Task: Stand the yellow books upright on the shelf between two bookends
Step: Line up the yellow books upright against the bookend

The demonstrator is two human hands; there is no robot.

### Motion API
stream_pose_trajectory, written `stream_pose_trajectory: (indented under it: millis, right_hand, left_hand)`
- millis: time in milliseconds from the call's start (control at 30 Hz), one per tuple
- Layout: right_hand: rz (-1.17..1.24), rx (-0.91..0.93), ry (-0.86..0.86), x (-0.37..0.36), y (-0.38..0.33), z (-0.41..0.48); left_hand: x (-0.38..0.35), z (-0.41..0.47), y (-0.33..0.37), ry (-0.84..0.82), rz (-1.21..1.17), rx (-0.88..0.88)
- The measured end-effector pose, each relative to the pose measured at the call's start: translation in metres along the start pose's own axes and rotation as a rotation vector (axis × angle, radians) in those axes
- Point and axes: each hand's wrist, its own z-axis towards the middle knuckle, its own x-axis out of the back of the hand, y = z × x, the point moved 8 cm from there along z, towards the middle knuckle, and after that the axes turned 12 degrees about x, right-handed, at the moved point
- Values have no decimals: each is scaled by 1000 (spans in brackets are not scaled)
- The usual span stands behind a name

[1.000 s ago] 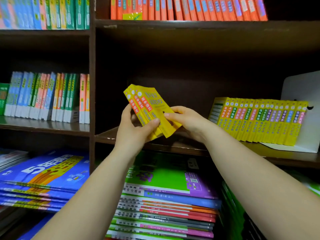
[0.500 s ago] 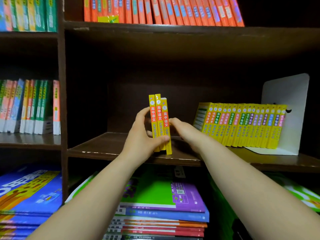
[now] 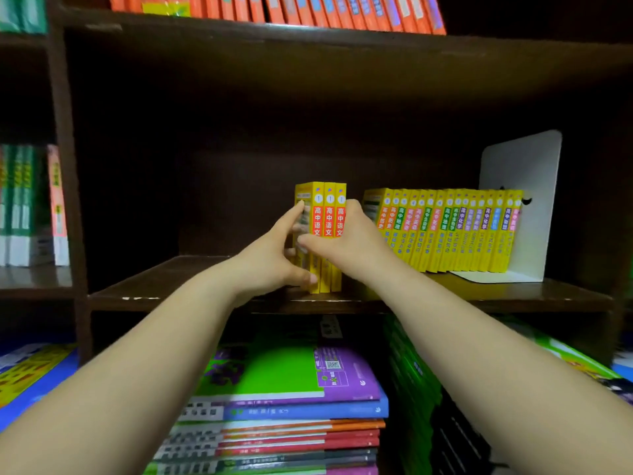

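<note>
The left hand (image 3: 274,255) presses flat on the left side of three yellow books (image 3: 327,234), with its thumb low at the front near the bottom of the spines. The right hand (image 3: 342,241) wraps the right side of the same three books, and its thumb lies across the spines. So both hands squeeze this small bunch between them. Neither hand is closer; the books sit right in the middle of the two.

The three books stand tall on the shelf (image 3: 171,289), near its front edge. Their long side points up to 12 o'clock, and their bottoms look to be touching the wood. The red labels on the spines face the person.

At 3 o'clock from the hands is a long row of yellow books (image 3: 452,231). This row leans a little to the left at the top. There is a dark gap between the bunch and the row, so they are near but apart.

Farther out at 3 o'clock stands a white bookend (image 3: 520,186), touching the far right end of the row. I can see only this one bookend. No other bookend shows on the left.

I think the next job is to slide the bunch sideways toward 3 o'clock until it meets the row. The bunch should stay straight up while it slides. The leaning row may need a push to stand straight.
</note>
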Motion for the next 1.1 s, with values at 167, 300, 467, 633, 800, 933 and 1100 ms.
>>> stream_pose_trajectory:
  millis: [167, 300, 467, 633, 800, 933, 1100]
  right_hand:
    - [2, -109, 105, 8, 25, 7]
    - [-30, -149, 152, 15, 46, 15]
    - [-297, -107, 101, 20, 47, 24]
    - [-530, -64, 98, 26, 42, 24]
    - [-841, 59, 153, 43, 31, 24]
    - [-824, 101, 53, 46, 43, 32]
    - [-775, 145, 37, 44, 49, 35]
  left_hand:
    - [-9, 34, 7, -67, -159, 48]
    - [-24, 66, 7, -110, -180, 97]
    - [-25, 83, 5, -123, -244, 116]
    - [-26, 83, 4, -125, -204, 126]
    - [-37, 88, 10, -176, -151, 126]
    - [-45, 95, 15, -214, -108, 136]
    - [-41, 102, 11, -231, -123, 132]
